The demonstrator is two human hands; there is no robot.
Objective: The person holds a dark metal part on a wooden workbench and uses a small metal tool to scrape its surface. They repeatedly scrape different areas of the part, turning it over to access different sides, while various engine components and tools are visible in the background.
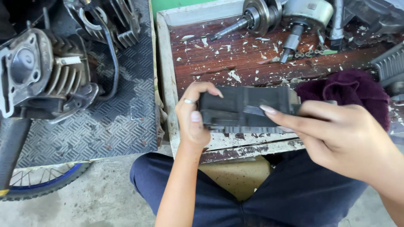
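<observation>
Dark ribbed belt (248, 110) clamped in left hand (191, 120) fingers | right hand (336, 134) fingers pinch its other end | maroon cloth (349, 90) just beyond right fingers

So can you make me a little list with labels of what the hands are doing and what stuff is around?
left hand: grips the left end of a dark finned metal block, ring on one finger
right hand: fingers lie across the block's front
block: held over the edge of the wooden tray
tray top: flaking red paint, crankshaft, purple cloth
left of tray: engine cylinder on a rubber mat
bottom left: spoked wheel
</observation>
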